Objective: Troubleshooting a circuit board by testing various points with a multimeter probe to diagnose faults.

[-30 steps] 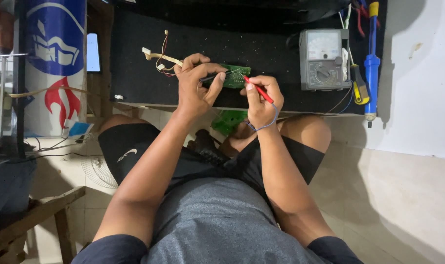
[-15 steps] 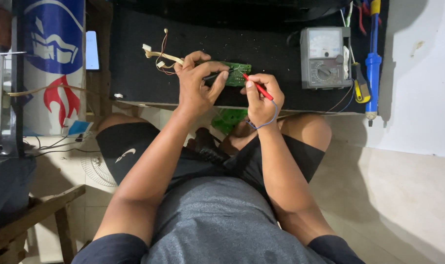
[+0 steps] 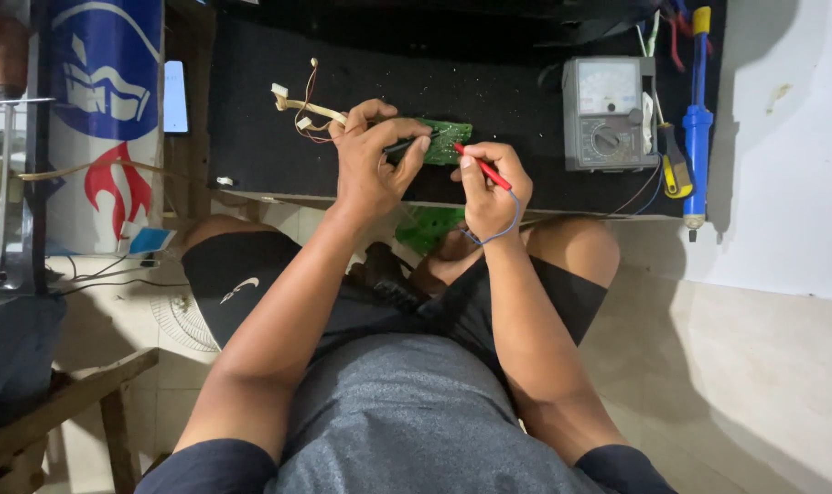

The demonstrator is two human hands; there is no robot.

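A small green circuit board [image 3: 446,142] is held up over the black mat on the low work table [image 3: 251,119], just between the two hands. Its long side runs left to right, so one short end points at each hand. The left hand [image 3: 372,165] is wrapped around the left end of the board, and a thin black test probe [image 3: 405,144] is pinched between the thumb and the pointing finger of that hand. The fingers there are curled tight, with almost no gap. The black tip is laid toward the right, across the top of the board.

The right hand [image 3: 491,187] is placed just beside the right end of the board. A thin red test probe [image 3: 482,166] is gripped like a pencil between the thumb and the first fingers, which are closed snugly on it. The red tip is pointed up and to the left, at the near edge of the board, and it looks to be touching there, though this is too small to be sure. A blue wire [image 3: 500,230] is looped under that hand.

Both hands are very near the board, but the board itself is carried by the left one. A grey box-shaped meter with a dial [image 3: 610,112] is set well apart on the right, beside a blue and yellow tool [image 3: 697,119]. A bundle of thin wires with white plugs [image 3: 299,108] sticks out past the left hand
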